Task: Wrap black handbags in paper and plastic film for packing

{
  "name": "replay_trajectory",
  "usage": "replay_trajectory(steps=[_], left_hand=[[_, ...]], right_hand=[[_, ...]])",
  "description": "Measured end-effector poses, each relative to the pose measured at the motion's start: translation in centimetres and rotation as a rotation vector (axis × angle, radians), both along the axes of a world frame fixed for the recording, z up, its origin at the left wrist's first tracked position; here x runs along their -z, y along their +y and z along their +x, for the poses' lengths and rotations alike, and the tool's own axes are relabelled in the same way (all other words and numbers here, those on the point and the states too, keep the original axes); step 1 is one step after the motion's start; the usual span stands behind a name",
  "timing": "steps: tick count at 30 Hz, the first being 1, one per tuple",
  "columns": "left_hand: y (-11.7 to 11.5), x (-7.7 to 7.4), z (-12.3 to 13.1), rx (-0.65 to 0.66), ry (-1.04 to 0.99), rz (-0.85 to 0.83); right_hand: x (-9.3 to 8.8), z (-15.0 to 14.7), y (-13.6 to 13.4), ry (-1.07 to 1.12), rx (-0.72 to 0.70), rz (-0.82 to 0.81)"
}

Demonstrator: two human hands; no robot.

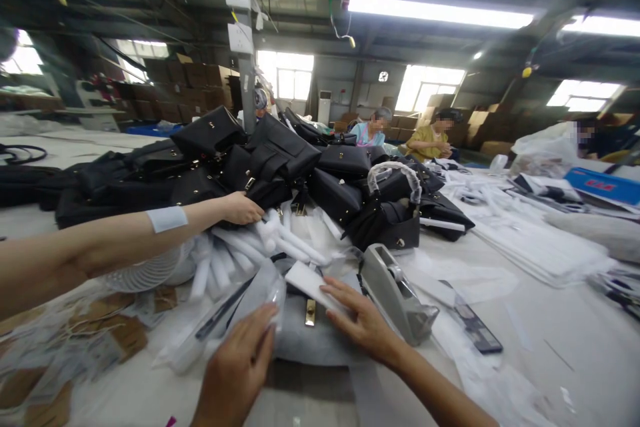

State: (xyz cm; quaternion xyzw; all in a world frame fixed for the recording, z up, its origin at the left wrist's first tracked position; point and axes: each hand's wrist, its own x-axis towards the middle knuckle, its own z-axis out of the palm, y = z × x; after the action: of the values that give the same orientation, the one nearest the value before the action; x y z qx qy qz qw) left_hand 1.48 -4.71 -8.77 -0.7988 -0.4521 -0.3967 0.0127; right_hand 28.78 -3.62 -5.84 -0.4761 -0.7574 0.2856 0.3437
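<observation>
A handbag [310, 345] with a gold clasp lies before me under a thin, cloudy cover. Across its upper part rests a white foam strip [306, 280]. My right hand [367, 323] lies on the strip's right end, fingers stretched and spread. At the bag's left side, my left hand [239, 363] has its fingers bent against a clear plastic wrap [274, 290], closed on its edge as far as I can see; the fingertips are partly hidden. Another person's hand [243, 208] reaches in from the left to the white foam tubes [227, 257].
Black handbags [280, 153] are heaped behind. A grey tape dispenser [397, 293] stands right of my right hand, near a dark phone-like object [477, 327]. Brown tags [123, 327] lie at left, stacked white sheets [545, 247] at right. Several people sit beyond the table.
</observation>
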Motion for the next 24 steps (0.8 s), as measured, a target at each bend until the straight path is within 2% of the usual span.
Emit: replay_trajectory(steps=[2,4,9,17,24], left_hand=[[1.6,-1.1,-1.7,-0.110,0.001,-0.333],[3.2,-2.5,-2.4,-0.099,0.041,-0.576],[6.2,-5.0,-1.3,-0.032,0.112,-0.767],[9.0,-5.7,-0.5,-0.059,0.037,-1.278],[9.1,-6.7,-0.7,-0.007,-0.104,-1.547]], right_hand=[[-0.2,-0.1,-0.2,-0.025,-0.024,0.020],[-0.4,-0.3,-0.5,-0.094,-0.050,0.057],[-0.1,-0.5,-0.8,-0.249,-0.065,0.167],[0.6,-0.3,-0.6,-0.249,-0.107,0.192],[0.7,0.1,-0.4,-0.174,-0.075,0.121]])
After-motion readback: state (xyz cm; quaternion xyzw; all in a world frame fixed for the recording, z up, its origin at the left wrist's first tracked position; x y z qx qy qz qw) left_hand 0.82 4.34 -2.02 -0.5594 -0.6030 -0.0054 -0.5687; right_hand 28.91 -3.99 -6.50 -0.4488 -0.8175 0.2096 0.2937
